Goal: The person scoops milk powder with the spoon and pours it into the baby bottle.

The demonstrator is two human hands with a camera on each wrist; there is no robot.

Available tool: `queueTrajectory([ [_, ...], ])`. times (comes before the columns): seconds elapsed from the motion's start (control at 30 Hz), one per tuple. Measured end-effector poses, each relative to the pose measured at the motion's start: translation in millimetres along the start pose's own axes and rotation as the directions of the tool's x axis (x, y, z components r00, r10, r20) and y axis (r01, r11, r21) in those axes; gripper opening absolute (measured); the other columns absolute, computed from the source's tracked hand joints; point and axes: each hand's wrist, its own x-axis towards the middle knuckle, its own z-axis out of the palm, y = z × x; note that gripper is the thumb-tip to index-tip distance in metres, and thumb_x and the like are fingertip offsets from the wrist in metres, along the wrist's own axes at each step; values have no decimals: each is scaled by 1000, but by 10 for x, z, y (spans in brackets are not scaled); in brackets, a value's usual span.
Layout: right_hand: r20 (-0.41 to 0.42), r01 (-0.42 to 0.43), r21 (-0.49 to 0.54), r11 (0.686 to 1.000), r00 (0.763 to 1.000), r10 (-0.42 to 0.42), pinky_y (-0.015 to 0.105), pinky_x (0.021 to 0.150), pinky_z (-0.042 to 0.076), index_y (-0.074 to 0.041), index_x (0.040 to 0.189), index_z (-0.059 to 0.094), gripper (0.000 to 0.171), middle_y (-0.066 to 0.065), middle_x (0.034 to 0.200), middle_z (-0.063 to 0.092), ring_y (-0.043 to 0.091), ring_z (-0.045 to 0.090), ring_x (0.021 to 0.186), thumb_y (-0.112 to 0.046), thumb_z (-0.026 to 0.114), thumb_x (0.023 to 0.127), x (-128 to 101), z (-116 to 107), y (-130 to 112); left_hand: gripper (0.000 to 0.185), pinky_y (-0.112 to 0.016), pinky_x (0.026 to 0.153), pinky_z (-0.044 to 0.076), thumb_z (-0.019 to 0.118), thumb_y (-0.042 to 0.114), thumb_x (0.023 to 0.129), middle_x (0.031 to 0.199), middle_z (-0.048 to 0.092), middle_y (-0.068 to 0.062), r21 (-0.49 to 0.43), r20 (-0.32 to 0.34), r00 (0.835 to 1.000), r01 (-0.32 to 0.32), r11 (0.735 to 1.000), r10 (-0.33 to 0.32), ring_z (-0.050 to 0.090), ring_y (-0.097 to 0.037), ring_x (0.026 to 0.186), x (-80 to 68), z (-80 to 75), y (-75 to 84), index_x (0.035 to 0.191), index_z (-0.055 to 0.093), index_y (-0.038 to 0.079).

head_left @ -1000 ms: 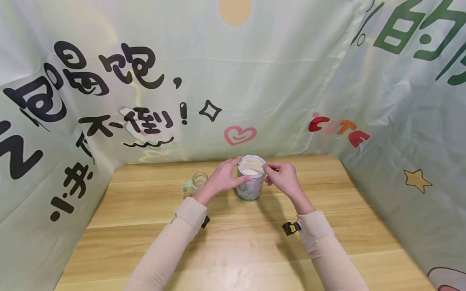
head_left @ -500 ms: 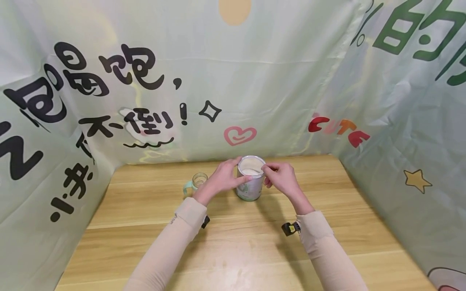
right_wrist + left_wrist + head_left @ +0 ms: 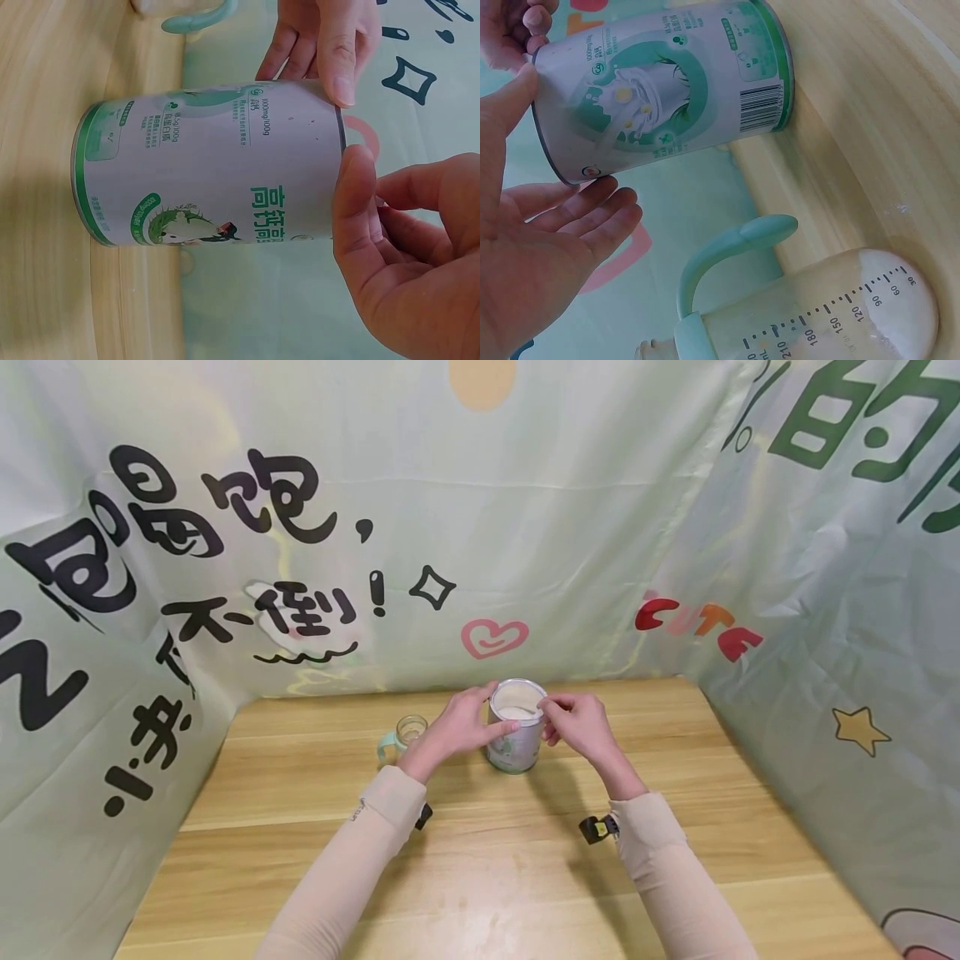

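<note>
Milk powder can (image 3: 516, 727), open-topped, white with green bands, a barcode and green print, is stood upright on the wooden table (image 3: 480, 860) towards its far edge, pale powder showing inside. Its side is clasped by the left hand (image 3: 459, 727), thumb and fingers curled round it. Its rim is pinched by the right hand (image 3: 581, 727). A handled baby bottle (image 3: 405, 735) is seen just left. Against the earlier frames, nothing is found moved; both grips are unchanged.
</note>
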Motion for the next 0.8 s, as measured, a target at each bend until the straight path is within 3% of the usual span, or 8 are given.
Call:
queueTrajectory([
  [0.3,0,-40,77,996,999,41,29,58,62,10,118,71,32,13,82,69,13,67,59,-14,55,105,27,2,-1,95,-51,122,43,75,56,94,160,47,-26,2,-11,1000,-6,1000,6,48,-39,149,6,-2,-11,161,38,-2],
  [0.53,-7,-41,116,992,999,42,35,61,64,11,120,69,32,11,83,69,13,67,60,-15,55,106,20,6,-8,96,-50,122,42,75,56,94,161,46,-25,-8,-10,1000,-5,1000,5,47,-38,150,12,1,-19,161,37,-2],
  [0.8,-56,-30,130,991,998,38,29,60,63,8,122,70,33,18,89,72,13,69,61,-19,57,107,16,13,4,95,-50,122,42,75,55,94,161,47,-25,-19,-6,1000,5,1000,-5,47,-37,150,1,4,-10,161,38,-1],
])
